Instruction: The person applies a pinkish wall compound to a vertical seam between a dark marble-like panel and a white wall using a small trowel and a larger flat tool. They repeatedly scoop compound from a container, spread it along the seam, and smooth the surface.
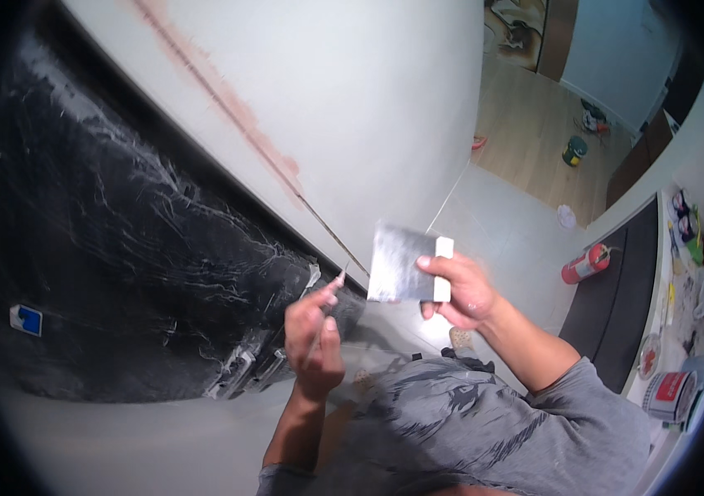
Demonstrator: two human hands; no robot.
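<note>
My right hand (469, 291) grips a wide scraper (404, 263) by its white edge strip. Its thumb presses on the flat metal blade, which looks smeared and points to the left. Beside it on the left is my left hand (313, 335), raised near the lower end of a seam, with the index finger stretched out and the other fingers partly bent. Nothing shows in that hand; the fingertips look whitish. The seam (240, 126) runs diagonally across a white panel (352, 91), with pinkish filler along its upper part. Its lower part is a bare dark line.
A dusty black sheet-covered surface (145, 273) fills the left, with a blue and white sticker (27, 321) on it. To the right, a shelf holds a tub (668, 395) and several small items. A red fire extinguisher (586, 264) and a dark green bucket (574, 151) stand farther off.
</note>
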